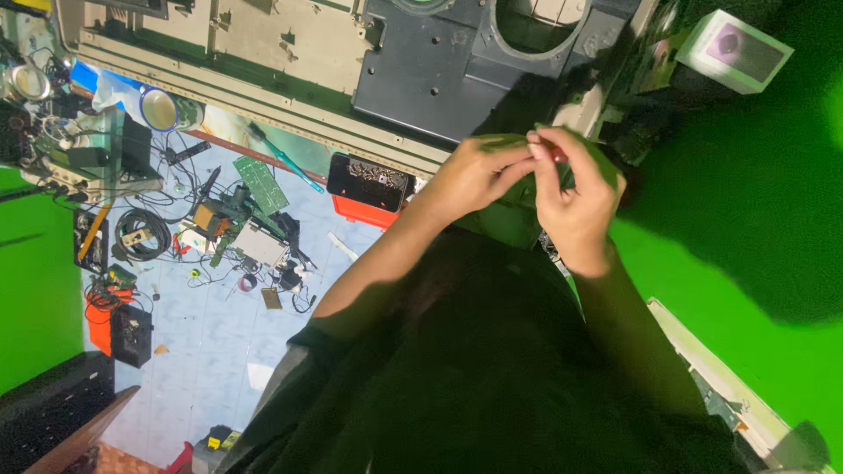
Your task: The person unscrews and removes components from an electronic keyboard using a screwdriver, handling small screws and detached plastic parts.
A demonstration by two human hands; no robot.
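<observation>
Both my hands meet over one dark green board piece [505,215] at the near edge of the big grey metal chassis [263,53]. My left hand [479,171] grips it; my right hand [575,189] pinches one small reddish part [558,156].

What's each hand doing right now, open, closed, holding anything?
Left hand: closed, fingers pinched against the right; contents can't be told.
Right hand: closed on a small reddish item.
</observation>
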